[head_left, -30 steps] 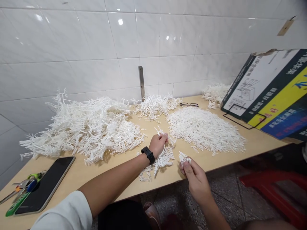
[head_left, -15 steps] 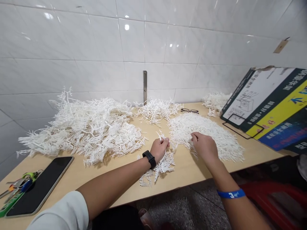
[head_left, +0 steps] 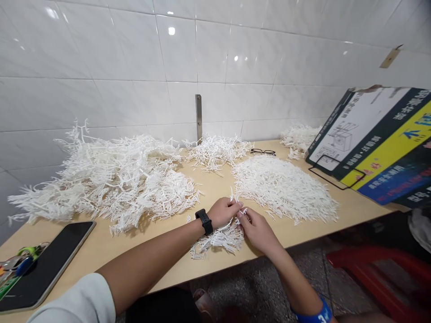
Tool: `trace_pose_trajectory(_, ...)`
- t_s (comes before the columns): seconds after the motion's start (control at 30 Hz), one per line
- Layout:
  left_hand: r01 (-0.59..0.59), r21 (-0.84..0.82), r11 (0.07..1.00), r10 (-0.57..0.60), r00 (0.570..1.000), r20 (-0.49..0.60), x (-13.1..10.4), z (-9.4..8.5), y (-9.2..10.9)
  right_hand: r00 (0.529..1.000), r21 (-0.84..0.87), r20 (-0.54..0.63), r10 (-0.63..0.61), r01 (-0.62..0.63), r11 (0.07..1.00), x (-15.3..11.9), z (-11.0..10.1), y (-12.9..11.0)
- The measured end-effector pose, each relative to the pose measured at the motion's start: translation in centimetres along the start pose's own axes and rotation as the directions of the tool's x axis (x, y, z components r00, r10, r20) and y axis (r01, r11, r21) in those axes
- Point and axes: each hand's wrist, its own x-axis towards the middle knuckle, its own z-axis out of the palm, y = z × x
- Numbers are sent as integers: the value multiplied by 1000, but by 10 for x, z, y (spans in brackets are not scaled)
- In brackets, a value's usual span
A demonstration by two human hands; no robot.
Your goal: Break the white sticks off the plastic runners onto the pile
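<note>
My left hand (head_left: 225, 212), with a black watch at its wrist, pinches a white branched plastic sprue (head_left: 232, 195) whose tips stick up past the fingers. Close against it, my right hand (head_left: 256, 229) has thumb and fingertips pressed together at the sprue's lower side; small white bits show at the fingertips. Under both hands lies a small heap of white plastic pieces (head_left: 218, 242). To the right spreads a wide pile of short loose white pieces (head_left: 286, 186). A large tangled mound of branched white sprues (head_left: 128, 175) fills the left.
A smaller sprue heap (head_left: 218, 151) and eyeglasses (head_left: 263, 151) lie at the back near a metal bracket (head_left: 198, 119). A phone (head_left: 50, 264) and keys (head_left: 22, 264) are at left. A printed box (head_left: 370, 148) leans at right; a red stool (head_left: 377, 269) stands below the table edge.
My right hand has moved left from the loose pile to meet my left hand at the sprue. The view has shifted slightly.
</note>
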Motion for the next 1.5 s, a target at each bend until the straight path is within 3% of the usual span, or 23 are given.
trace_pose_trajectory(0.13, -42, 66, 997, 43, 999, -26, -1, -1, 2, 999, 51, -38, 22, -20, 999, -3, 5, 4)
trace_pose_trajectory(0.3, -34, -39, 999, 34, 999, 6, -1, -1, 3, 1000, 71, 3, 0, 0, 997, 1, 2, 2)
trace_pose_trajectory(0.47, -45, -63, 997, 41, 997, -61, 0, -2, 4, 997, 197, 41, -61, 52, 979, -3, -3, 8)
trace_pose_trajectory(0.63, -22, -90, 996, 16, 997, -70, 0, -5, 6, 995, 95, 25, -97, 94, 991, -8, -2, 15)
trace_pose_trajectory(0.9, -29, -146, 989, 22, 998, -53, 1, -6, 7, 988, 105, 64, -138, 131, 986, -10, -2, 16)
trace_pose_trajectory(1.1, -34, -153, 988, 30, 999, -27, 0, -8, 11, 997, 99, -40, -72, 76, 992, -10, 0, 11)
trace_pose_trajectory(1.27, -24, -176, 984, 23, 1000, -4, -1, -6, 8, 999, -2, -40, -19, 19, 1000, -11, 3, 6)
trace_pose_trajectory(1.5, -35, -101, 994, 40, 998, 48, 1, -4, 2, 987, -90, -81, -142, 135, 987, -9, 4, 9)
